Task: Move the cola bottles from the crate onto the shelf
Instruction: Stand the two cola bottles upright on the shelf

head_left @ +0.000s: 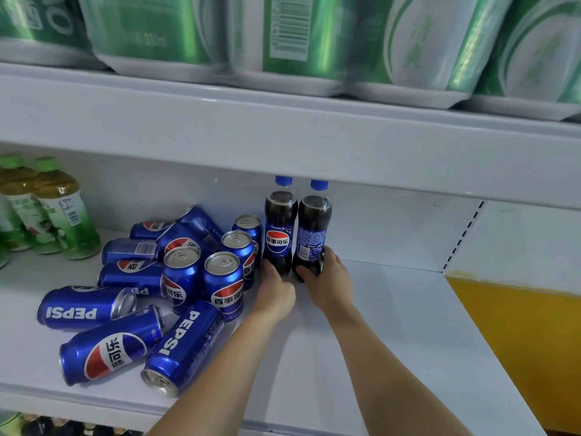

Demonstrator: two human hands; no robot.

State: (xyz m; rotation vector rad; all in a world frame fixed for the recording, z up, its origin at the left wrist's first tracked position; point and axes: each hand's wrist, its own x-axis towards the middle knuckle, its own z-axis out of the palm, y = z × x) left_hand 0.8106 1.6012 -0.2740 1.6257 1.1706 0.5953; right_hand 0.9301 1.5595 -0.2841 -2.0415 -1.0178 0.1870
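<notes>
We've got both cola bottles upright at the back of the white shelf (393, 325), our left hand (276, 291) gripping the left bottle (280, 228), right hand (327, 278) gripping the right bottle (314, 231), blue cans (182, 275) just beside.

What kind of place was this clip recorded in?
Most likely a shop's drinks aisle: white retail shelving holds Pepsi cans, cola bottles, green tea bottles, and shrink-wrapped green can packs above.

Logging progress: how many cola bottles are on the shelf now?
2. Left bottle gripped by left hand, right bottle by right hand, both upright beside the cans. None visible behind.
</notes>
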